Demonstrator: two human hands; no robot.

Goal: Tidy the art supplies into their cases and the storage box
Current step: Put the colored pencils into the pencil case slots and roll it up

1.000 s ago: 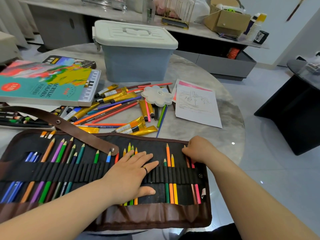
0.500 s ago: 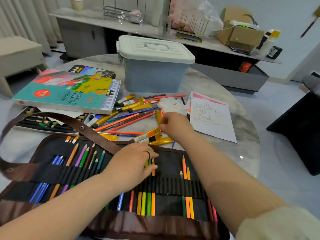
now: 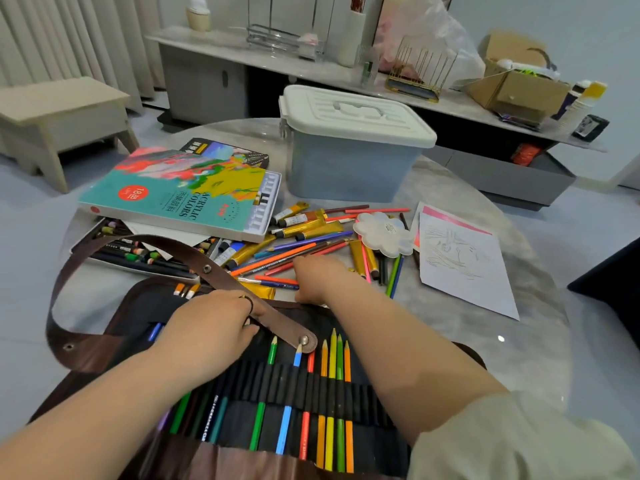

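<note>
A: Reaching for what?
B: Loose pencils (image 3: 277, 259) on the desk (image 3: 485, 341), just beyond the roll case (image 3: 239, 415). My right grip (image 3: 317, 275) curls over them, my left grip (image 3: 211, 327) rests bent on the case to steady it; whether either pinches anything, I cannot tell.

paint box (image 3: 180, 199) reading "ACRYLIC COLORS", red dot "18"

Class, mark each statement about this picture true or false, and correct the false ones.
1. The storage box has its lid on. True.
2. The flower-shaped palette is inside the storage box. False: it lies on the table.
3. The right hand is at the loose pencils. True.
4. The acrylic colours box stands upright. False: it lies flat.
5. The left hand is on the pencil roll. True.
</note>
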